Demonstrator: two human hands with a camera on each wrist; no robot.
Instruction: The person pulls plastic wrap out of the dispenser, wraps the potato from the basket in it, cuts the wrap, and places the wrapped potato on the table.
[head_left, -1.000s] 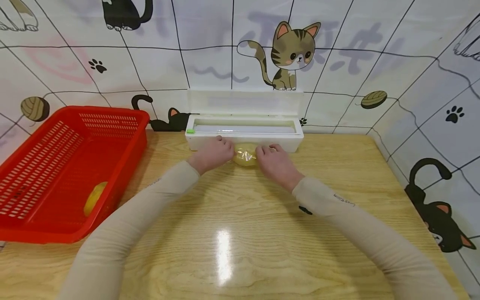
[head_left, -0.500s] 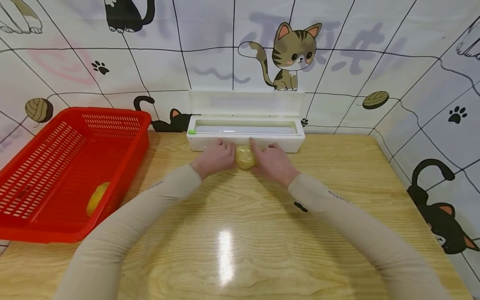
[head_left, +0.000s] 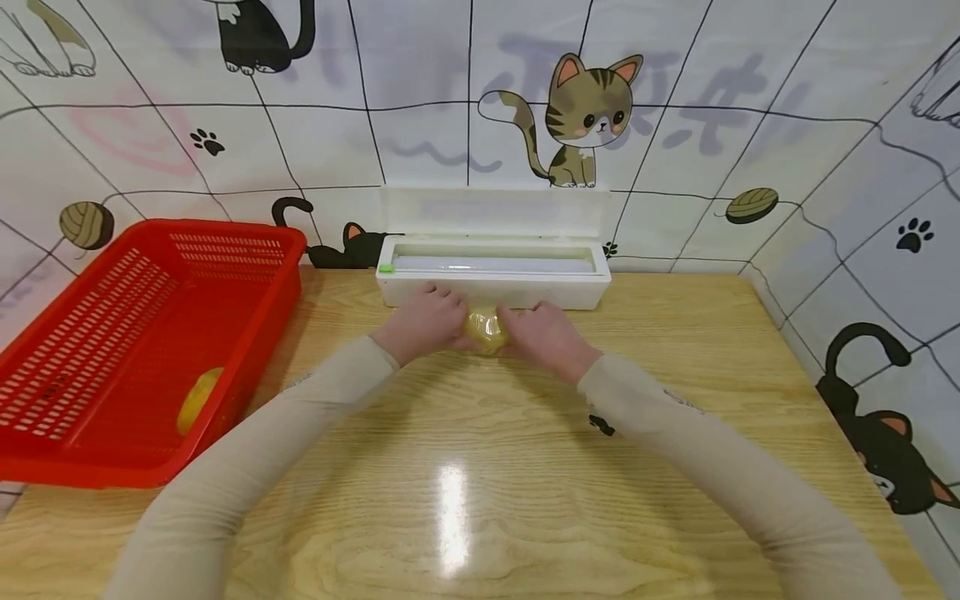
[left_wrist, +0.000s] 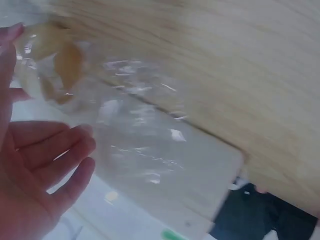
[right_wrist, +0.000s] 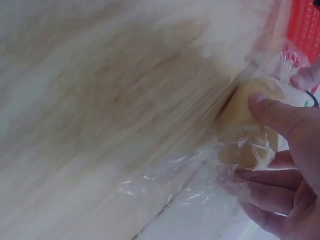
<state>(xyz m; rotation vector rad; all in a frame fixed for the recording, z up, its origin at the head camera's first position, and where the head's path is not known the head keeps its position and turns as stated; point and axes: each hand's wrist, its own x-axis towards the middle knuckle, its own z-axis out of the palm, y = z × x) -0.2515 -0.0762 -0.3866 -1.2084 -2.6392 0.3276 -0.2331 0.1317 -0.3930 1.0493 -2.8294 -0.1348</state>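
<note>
A rounded yellow fruit [head_left: 486,330], its kind unclear under shiny cling film, is between the two hands at the front of a white cling film dispenser [head_left: 495,292]. My left hand [head_left: 423,321] holds its left side; in the left wrist view, the other fingers [left_wrist: 65,155] curl loosely beside it. My right hand [head_left: 551,340] grips the other side, thumb pressed on top and fingers beneath in the right wrist view. Loose cling film [left_wrist: 145,125] spreads out from the fruit past the left fingers. More crumpled film [right_wrist: 172,175] trails below it on the right side.
The dispenser's lid [head_left: 495,212] stands raised, showing a roll inside and a green tab [head_left: 386,268] at the left end. At the left sits a red plastic basket [head_left: 97,467] with another yellow fruit [head_left: 198,400] inside. A cat-printed wall covering rises behind the wooden table [head_left: 360,500].
The fruit has come slightly away from the dispenser towards me, both hands with it. My right index finger, stretched forward half a second ago, is now drawn in at the fruit.
</note>
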